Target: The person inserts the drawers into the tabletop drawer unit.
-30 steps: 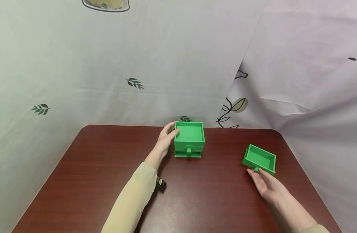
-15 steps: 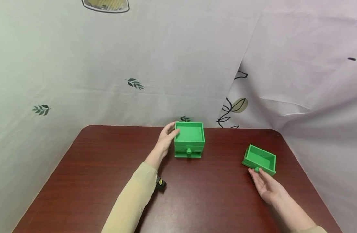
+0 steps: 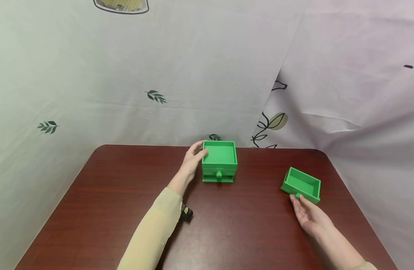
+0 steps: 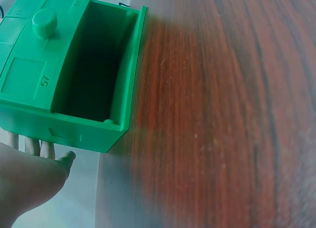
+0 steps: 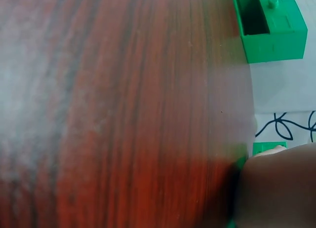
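The small green drawer (image 3: 300,185) sits at an angle on the right part of the table (image 3: 240,232), its knob (image 3: 297,195) facing me between the thumb and fingertips of my right hand (image 3: 309,218). Over the last second those fingers have edged in on the knob while the drawer has scarcely shifted; I judge the hand is settling its hold. The gap is slim, and I cannot tell whether I truly pinch. My left hand (image 3: 190,163) grips the green cabinet (image 3: 219,168), thumb over its top rim and fingers along its side, unchanged. Below the cabinet's fitted drawer, a slot (image 4: 96,70) stands open. The cabinet is close to the back edge, near the hanging cloth (image 3: 193,93); the loose drawer is nearer the right edge, with a stretch of table between them and more room toward me.
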Available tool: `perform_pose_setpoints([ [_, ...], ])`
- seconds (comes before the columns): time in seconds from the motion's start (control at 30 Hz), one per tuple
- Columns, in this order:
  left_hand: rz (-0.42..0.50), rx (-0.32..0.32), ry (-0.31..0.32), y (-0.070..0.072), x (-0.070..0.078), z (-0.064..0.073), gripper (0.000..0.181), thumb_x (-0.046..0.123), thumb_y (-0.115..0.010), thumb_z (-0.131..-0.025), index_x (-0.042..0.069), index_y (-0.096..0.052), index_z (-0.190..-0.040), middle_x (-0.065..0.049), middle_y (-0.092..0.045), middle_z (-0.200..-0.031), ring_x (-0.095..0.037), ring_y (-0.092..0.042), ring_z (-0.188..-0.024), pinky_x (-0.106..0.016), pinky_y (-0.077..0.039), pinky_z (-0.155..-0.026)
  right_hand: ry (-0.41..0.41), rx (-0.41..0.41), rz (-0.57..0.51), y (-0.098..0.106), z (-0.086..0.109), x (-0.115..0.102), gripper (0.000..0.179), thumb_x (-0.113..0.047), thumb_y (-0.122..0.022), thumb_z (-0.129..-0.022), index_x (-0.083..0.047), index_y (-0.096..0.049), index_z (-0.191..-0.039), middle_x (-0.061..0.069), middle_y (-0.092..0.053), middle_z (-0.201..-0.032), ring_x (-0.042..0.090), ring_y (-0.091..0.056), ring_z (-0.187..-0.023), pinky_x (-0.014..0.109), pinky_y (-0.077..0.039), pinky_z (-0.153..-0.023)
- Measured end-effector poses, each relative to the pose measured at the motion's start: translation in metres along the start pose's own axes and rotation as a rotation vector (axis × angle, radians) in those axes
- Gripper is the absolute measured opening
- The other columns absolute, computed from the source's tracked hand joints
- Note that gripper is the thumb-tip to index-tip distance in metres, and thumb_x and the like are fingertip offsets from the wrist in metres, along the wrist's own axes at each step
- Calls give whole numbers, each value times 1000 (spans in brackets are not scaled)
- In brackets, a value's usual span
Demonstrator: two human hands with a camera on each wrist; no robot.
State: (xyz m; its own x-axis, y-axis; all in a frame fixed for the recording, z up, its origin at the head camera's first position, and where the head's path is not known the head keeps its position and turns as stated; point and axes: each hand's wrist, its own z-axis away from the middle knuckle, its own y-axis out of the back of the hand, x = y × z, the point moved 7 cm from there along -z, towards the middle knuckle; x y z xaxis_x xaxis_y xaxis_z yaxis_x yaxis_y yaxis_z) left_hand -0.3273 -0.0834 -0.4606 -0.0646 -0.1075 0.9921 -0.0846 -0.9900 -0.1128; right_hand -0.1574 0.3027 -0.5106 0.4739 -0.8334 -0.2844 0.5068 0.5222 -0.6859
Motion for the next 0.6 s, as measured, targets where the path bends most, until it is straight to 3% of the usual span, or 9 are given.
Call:
perform_pose_setpoints([
  [0.37, -4, -3, 2, 0, 1, 0, 57, 18, -65, -105, 10, -48, -158, -15, -48, -162, -32, -39, -154, -49, -30, -131, 6, 28, -27, 2, -1, -1, 20, -18, -53, -111, -10, -65, -97, 11, -74, -96, 19, -78, -91, 10, -51, -103],
  [0.6, -8, 0, -3, 0, 1, -1, 57, 18, -66, -104, 9, -48, -157, -15, -48, -162, -32, -39, -153, -50, -30, -130, 47, -39, 45, -2, 2, -1, 25, -17, -51, -112, -8, -68, -96, 10, -76, -96, 16, -76, -90, 11, -55, -94],
])
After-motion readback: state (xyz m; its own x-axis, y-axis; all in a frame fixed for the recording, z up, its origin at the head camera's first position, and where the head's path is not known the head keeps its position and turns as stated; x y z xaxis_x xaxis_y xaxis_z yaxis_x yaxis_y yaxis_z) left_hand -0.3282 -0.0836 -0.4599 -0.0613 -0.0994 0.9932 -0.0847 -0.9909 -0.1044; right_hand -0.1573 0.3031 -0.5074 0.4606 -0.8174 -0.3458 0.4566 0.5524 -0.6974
